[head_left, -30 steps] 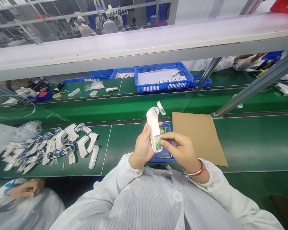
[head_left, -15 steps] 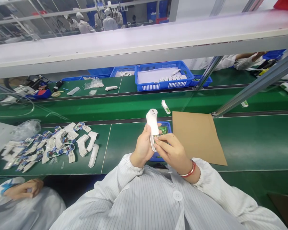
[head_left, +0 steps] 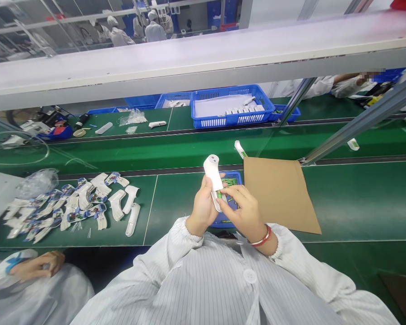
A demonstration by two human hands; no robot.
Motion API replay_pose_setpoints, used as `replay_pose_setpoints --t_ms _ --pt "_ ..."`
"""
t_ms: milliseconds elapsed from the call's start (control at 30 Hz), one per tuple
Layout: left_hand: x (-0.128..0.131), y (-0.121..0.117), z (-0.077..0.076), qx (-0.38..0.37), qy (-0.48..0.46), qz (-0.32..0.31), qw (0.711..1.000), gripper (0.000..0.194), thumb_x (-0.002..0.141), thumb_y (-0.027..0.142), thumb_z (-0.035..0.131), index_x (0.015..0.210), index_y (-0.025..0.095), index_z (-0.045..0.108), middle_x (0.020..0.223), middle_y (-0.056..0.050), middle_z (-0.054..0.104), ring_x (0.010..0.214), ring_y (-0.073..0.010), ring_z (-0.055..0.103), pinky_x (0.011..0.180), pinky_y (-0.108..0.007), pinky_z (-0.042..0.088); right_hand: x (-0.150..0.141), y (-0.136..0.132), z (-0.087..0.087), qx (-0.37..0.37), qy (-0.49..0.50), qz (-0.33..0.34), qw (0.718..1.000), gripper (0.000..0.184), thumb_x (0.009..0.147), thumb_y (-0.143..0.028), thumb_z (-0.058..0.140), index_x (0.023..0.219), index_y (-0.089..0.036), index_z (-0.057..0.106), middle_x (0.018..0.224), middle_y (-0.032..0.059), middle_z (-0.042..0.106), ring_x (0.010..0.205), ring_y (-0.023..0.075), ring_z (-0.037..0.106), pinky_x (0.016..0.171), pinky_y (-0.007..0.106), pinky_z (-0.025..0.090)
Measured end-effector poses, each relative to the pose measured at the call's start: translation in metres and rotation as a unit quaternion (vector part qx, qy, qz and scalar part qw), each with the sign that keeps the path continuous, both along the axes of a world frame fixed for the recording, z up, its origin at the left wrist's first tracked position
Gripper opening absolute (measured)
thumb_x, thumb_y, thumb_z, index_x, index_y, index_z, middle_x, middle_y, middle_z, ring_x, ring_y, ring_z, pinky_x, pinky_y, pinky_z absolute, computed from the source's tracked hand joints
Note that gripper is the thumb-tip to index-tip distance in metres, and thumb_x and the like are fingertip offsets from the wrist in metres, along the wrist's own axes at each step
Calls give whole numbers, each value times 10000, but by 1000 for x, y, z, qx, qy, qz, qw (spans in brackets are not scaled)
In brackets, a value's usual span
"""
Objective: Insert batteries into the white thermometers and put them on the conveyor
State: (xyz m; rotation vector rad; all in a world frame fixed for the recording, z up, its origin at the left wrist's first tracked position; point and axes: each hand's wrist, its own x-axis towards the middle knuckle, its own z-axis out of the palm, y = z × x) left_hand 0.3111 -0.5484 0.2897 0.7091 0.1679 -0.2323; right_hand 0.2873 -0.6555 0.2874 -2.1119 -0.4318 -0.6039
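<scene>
Firmly, the left hand grips a white plastic device housing, nearly upright, above a blue tray of green circuit boards. The right hand has its fingers pinched on the housing's lower end, around what may be a green board, though the hands partly hide it. Just beside the tray, a brown cardboard sheet lies on the green bench.

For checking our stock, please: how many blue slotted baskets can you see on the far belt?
2. One large basket holds a white sheet and white parts; a second basket stands just left of it, behind. More may be hidden.
</scene>
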Motion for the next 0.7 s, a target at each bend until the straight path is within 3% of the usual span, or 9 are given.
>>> replay_pose_setpoints --t_ms 233,500,600,700 --pt "1 -2 -2 -12 52 -24 998 323 883 398 447 1027 137 571 749 -49 590 665 -119 562 639 -233 455 6 0 -7 13 -13 22 1000 95 784 -162 552 836 -196 625 789 37 617 820 179 590 693 321 508" --pt "7 -2 -6 -21 107 -5 994 350 897 398 410 1016 113 574 711 -50 581 613 -112 557 631 -232 449 2 0 -9 -107 -43 42 992 190 856 -205 504 949 -172 666 761 64 602 710 179 510 651 340 473" --pt "10 3 -10 -53 124 -24 991 377 904 407 383 991 102 586 705 -53 578 592 -116 555 594 -235 445 7 -4 -9 -54 8 55 997 238 876 -244 477 1045 -186 635 829 62 603 761 173 544 675 327 483" --pt "15 11 -12 -95 126 -34 987 379 908 394 376 980 92 592 717 -57 578 599 -113 553 598 -237 455 21 -13 -30 0 106 6 994 251 905 -238 407 1039 -176 609 904 65 624 793 156 576 689 299 485"
